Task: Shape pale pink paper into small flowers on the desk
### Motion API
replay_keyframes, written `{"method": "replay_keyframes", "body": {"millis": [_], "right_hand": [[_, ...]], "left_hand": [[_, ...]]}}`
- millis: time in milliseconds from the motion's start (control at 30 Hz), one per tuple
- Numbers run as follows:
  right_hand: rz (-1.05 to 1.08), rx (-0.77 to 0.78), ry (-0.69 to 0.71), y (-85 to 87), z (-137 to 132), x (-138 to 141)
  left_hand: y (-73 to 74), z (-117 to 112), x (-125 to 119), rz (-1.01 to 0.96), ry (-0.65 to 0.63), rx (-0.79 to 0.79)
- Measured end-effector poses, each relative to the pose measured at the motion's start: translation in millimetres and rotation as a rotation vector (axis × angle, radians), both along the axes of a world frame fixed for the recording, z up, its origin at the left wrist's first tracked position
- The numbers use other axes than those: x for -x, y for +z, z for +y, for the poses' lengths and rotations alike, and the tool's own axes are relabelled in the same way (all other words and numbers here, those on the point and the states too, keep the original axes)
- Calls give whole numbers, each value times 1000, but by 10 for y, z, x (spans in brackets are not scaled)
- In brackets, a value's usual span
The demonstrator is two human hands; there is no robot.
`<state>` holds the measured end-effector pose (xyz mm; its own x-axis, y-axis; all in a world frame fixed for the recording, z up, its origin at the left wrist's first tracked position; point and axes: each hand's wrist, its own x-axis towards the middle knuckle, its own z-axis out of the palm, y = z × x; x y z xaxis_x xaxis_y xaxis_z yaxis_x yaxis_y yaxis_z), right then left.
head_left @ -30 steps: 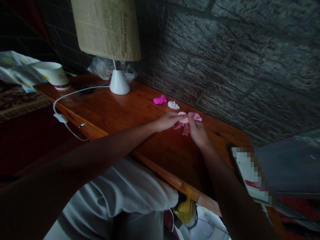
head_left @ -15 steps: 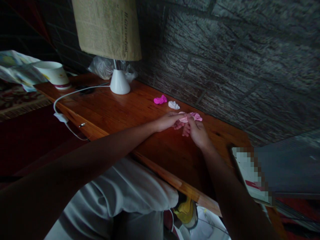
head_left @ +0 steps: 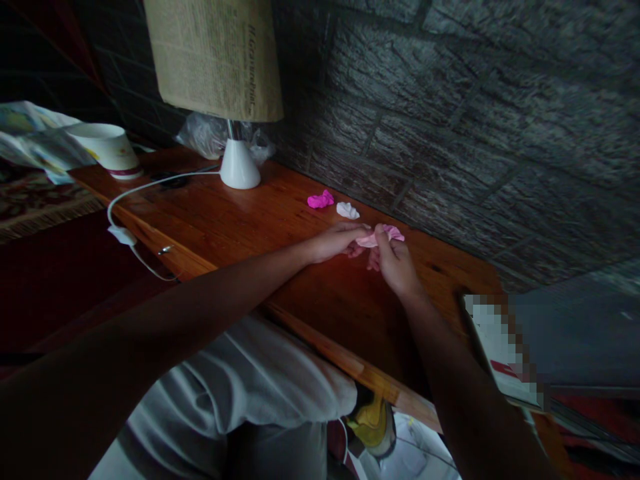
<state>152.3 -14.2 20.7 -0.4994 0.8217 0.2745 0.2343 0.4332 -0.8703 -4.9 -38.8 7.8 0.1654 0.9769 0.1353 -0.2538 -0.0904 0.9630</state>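
Both my hands meet over the wooden table [head_left: 280,220], near the stone wall. My left hand [head_left: 334,243] and my right hand [head_left: 393,264] pinch a small light pink crumpled piece [head_left: 381,235] between their fingertips, just above the tabletop. What the piece is made of I cannot tell. To its left, a bright pink crumpled piece [head_left: 321,199] and a white crumpled piece [head_left: 347,211] lie on the table close to the wall, apart from my hands.
A lamp with a white base [head_left: 239,165] and a newsprint shade [head_left: 215,57] stands at the back, its white cable [head_left: 131,203] trailing over the table's edge. A white cup [head_left: 107,147] stands far left. A blurred booklet [head_left: 500,350] lies at the right.
My fingers have shifted slightly on the light pink piece, drawing it a little tighter between my hands. Nothing else has moved.
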Motion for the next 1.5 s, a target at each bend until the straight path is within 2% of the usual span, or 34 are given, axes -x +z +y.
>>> {"method": "replay_keyframes", "body": {"millis": [133, 300, 400, 467, 600, 667, 1067, 1200, 1500], "right_hand": [[2, -36, -47, 12, 30, -21], [0, -40, 56, 46, 41, -50], [46, -56, -8, 39, 43, -43], [68, -15, -22, 20, 48, -31], [101, 136, 32, -7, 52, -11], [107, 158, 58, -10, 55, -9], [103, 73, 102, -77, 147, -69], [134, 66, 79, -27, 92, -28], [97, 167, 44, -23, 23, 34]], "left_hand": [[14, -11, -4, 15, -2, 7], [37, -44, -10, 67, -32, -51], [33, -39, -10, 60, -52, -47], [29, -31, -9, 46, -51, -39], [39, -39, -2, 29, -52, -37], [48, -52, 1, 47, -65, -46], [35, -40, 6, 85, -68, -63], [2, -15, 9, 48, -33, -49], [-42, 37, -15, -30, 40, -43]]}}
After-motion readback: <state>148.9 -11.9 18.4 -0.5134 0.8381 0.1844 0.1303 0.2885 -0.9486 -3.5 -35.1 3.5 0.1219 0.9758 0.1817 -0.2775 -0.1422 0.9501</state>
